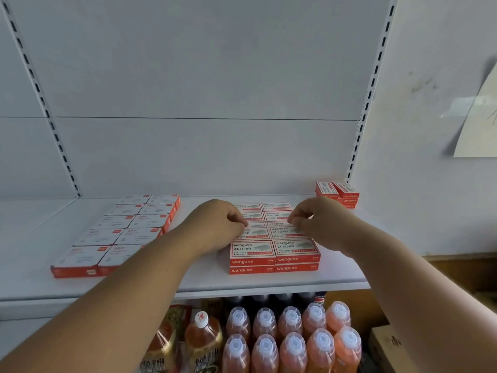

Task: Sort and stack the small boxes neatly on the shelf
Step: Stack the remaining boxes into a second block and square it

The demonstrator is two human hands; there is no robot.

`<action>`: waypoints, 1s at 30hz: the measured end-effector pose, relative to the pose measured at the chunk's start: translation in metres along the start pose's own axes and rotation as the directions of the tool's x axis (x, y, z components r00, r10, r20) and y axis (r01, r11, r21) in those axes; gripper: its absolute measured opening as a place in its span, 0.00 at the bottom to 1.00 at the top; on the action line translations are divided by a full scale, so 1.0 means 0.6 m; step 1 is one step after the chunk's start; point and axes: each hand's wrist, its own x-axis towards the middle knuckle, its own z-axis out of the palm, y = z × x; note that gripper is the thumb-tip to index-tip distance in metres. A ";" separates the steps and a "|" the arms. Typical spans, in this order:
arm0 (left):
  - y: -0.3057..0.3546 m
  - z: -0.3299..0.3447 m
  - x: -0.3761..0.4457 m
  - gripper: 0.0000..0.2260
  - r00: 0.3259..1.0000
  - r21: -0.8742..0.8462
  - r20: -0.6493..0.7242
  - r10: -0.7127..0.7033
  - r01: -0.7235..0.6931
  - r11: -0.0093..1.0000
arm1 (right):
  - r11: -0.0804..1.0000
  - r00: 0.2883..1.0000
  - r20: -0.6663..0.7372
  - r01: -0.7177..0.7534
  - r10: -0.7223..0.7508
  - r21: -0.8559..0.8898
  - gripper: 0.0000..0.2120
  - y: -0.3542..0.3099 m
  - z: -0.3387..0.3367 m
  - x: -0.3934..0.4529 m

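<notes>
Two hands at mid-frame: left hand (219, 224) and right hand (320, 224), fingers curled, each pinching the box stack (274, 246) beneath on the shelf (204, 275).

The light is bright and soft, and the white shelf (269, 281) and back wall (201, 76) look pale grey. Shadows are faint. The bottles (293, 343) under the shelf sit in darker light. Straight rails (40, 103) bend near the edges. The picture is a little blurry, and small print on far boxes (139, 219) cannot be read.
</notes>
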 end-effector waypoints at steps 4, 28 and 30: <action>0.036 -0.002 0.018 0.06 0.994 0.107 -0.055 0.098 -0.091 0.990 | 0.997 0.976 -0.213 0.031 -0.046 -0.072 0.08 0.014 -0.019 0.005; 0.291 0.186 0.231 0.13 0.953 0.264 0.107 -0.284 0.248 0.932 | 0.973 0.986 -0.062 -0.143 0.156 0.180 0.07 0.238 -0.144 0.160; 0.288 0.185 0.233 0.07 0.950 0.087 0.063 -0.306 0.300 0.950 | 0.935 0.983 -0.075 -0.132 0.166 0.329 0.06 0.246 -0.150 0.162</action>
